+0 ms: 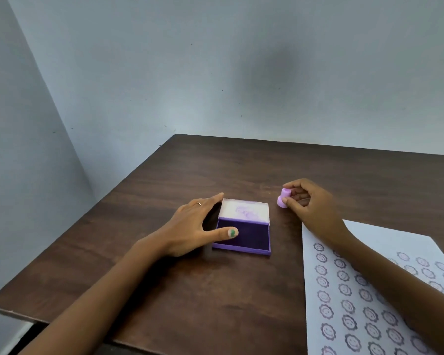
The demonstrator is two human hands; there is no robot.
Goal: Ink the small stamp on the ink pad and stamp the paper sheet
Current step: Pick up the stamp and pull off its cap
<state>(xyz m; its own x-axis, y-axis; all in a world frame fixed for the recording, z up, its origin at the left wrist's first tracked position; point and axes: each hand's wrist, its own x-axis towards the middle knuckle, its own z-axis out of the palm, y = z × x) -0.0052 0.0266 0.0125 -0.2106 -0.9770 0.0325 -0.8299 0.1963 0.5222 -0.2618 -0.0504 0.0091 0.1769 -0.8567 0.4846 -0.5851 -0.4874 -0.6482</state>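
Note:
A purple ink pad case (251,235) lies open in the middle of the dark wooden table (164,290), its pale stained lid tilted up at the back. My left hand (192,229) rests against the case's left side, fingers spread, thumb over the dark pad. A small lilac stamp (283,198) stands on the table to the right of the case. My right hand (310,203) pinches it between thumb and fingers. The white paper sheet (385,290) lies at the right front, covered with several rows of smiley flower prints; my right forearm crosses it.
The table stands in a corner with pale blue walls (215,73) behind and to the left. Its left and front edges drop off near my left forearm. Bare wood lies behind the ink pad and in front of it.

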